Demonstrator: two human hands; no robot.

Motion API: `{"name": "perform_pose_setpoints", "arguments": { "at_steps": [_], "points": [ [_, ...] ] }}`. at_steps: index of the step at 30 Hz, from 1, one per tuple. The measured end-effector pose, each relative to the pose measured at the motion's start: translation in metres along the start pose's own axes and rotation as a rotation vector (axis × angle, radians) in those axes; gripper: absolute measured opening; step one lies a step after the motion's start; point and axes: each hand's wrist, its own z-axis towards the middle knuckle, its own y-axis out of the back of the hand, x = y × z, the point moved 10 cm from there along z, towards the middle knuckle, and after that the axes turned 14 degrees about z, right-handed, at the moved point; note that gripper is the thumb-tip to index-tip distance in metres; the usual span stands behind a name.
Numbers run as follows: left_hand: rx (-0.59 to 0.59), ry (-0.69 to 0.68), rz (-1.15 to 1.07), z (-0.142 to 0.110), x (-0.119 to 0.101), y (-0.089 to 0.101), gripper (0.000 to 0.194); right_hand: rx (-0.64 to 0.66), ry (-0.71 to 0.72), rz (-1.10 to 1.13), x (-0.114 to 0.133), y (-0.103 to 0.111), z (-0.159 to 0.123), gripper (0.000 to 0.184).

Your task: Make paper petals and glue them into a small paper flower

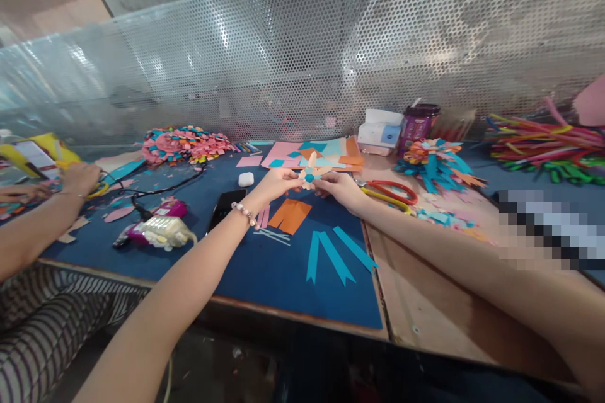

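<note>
Between my two hands, above the blue table, is a pale peach paper flower (308,170) with a teal centre. The fingers of my left hand (278,184) pinch its left side. My right hand (341,189) grips it from the right, thumb and fingers together. Below it lie orange paper pieces (292,215) and a few narrow pale strips (273,236). Closer to me are three teal paper strips (333,256) with notched ends. Scissors with red and yellow handles (392,194) rest beside my right wrist.
Glue guns (161,227) with a cord and a black phone (225,204) lie to the left. Behind are coloured paper sheets (278,152), a purple cup (420,123) and a perforated metal panel (283,44). A co-worker's hand (78,179) is at far left.
</note>
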Motion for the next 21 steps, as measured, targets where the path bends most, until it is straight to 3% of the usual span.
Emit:
{"name": "perform_pose_setpoints", "arguments": {
  "at_steps": [11, 17, 21],
  "points": [
    [-0.030, 0.008, -0.005, 0.001, 0.003, 0.004, 0.026, 0.020, 0.008, -0.060, 0.003, -0.004, -0.001, 0.035],
    [-0.015, 0.039, 0.000, 0.000, 0.000, 0.001, 0.026, 0.122, 0.026, -0.162, 0.004, -0.014, -0.003, 0.031],
    [-0.158, 0.112, 0.058, 0.003, 0.015, 0.024, 0.031, 0.076, -0.026, -0.144, 0.003, -0.010, -0.002, 0.024]
  ]
}}
